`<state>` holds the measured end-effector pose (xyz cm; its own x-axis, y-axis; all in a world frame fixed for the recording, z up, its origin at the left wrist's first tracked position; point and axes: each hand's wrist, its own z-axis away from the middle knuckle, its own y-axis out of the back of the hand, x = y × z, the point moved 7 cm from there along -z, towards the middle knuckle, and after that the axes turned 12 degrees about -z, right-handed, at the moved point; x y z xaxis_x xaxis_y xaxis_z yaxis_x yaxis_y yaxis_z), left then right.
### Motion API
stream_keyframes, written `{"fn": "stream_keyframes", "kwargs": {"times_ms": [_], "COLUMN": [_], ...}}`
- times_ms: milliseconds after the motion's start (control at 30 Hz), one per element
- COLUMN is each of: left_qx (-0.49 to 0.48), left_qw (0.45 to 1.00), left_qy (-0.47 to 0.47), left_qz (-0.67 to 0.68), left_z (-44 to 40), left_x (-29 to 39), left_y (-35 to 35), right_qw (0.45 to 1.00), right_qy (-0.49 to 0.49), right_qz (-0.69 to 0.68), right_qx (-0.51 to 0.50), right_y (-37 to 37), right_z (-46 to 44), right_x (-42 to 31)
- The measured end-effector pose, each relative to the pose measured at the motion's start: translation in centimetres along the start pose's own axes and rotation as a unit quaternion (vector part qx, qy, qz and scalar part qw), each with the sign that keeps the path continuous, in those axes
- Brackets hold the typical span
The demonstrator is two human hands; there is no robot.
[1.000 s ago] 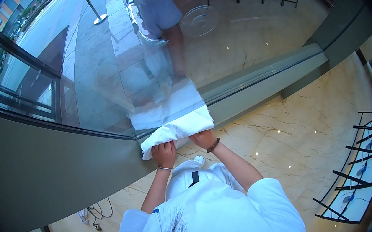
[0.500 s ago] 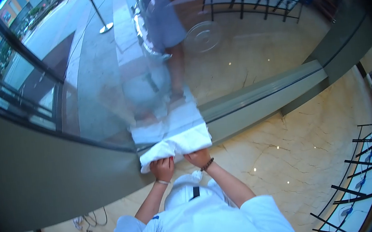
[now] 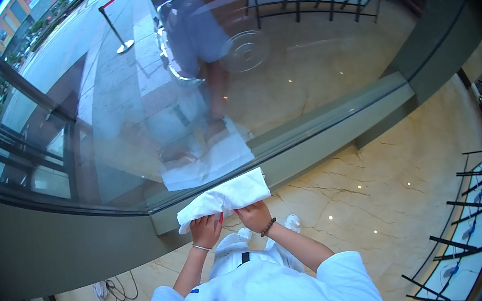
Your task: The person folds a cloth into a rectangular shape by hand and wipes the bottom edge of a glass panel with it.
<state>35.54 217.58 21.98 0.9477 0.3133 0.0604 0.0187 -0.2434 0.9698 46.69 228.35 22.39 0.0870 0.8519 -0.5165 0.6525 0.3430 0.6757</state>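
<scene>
A folded white cloth (image 3: 224, 198) is stretched between my two hands, just in front of the lower window frame (image 3: 307, 153). My left hand (image 3: 206, 232) grips its near edge on the left, a light bracelet at the wrist. On the right, my right hand (image 3: 254, 216) holds the same edge, with a dark bead bracelet at that wrist. Small red bits show by the fingers of both hands; I cannot make out what they are. Beyond the cloth stands the glass pane (image 3: 125, 154), which mirrors the cloth and my arms.
A black-framed display with white panels (image 3: 469, 225) stands at the right. Cables (image 3: 117, 292) lie on the marble floor (image 3: 341, 198) at the lower left. Through the glass a barrier post (image 3: 114, 31) shows on the pavement. A grey upright (image 3: 432, 57) borders the pane.
The cloth and both hands have drawn back from the glass, so a gap now shows between the cloth and its reflection. The view has shifted slightly.
</scene>
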Motion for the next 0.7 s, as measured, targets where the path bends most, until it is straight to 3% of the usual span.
{"fn": "stream_keyframes", "kwargs": {"times_ms": [100,200,233,267,467,533,700], "left_qx": [-0.127,-0.139,-0.149,-0.150,-0.119,-0.102,-0.069], "left_qw": [0.990,0.988,0.986,0.985,0.979,0.981,0.985], "left_qy": [0.014,0.027,0.030,0.037,0.135,0.157,0.134], "left_qz": [-0.059,-0.057,-0.069,-0.073,-0.091,-0.053,-0.081], "left_z": [2.7,3.5,3.8,3.9,1.9,1.5,2.3], "left_x": [-3.6,-6.0,-6.0,-5.7,0.6,1.5,0.4], "left_y": [-1.9,0.3,0.9,1.0,1.3,0.8,0.2], "right_qw": [0.998,0.993,0.992,0.988,0.991,0.994,0.991], "right_qy": [0.040,0.073,0.033,-0.007,-0.019,0.029,0.049], "right_qz": [-0.043,-0.085,-0.101,-0.116,-0.106,-0.050,-0.006], "right_qx": [-0.004,-0.047,-0.073,-0.099,-0.079,-0.095,-0.122], "right_y": [-0.7,-3.0,-3.8,-4.5,-2.1,-1.6,-0.5], "right_z": [-1.7,-2.5,-2.7,-2.7,-1.4,-0.9,-1.4], "right_x": [-2.8,-4.3,-4.1,-3.8,-0.6,-0.3,-1.8]}}
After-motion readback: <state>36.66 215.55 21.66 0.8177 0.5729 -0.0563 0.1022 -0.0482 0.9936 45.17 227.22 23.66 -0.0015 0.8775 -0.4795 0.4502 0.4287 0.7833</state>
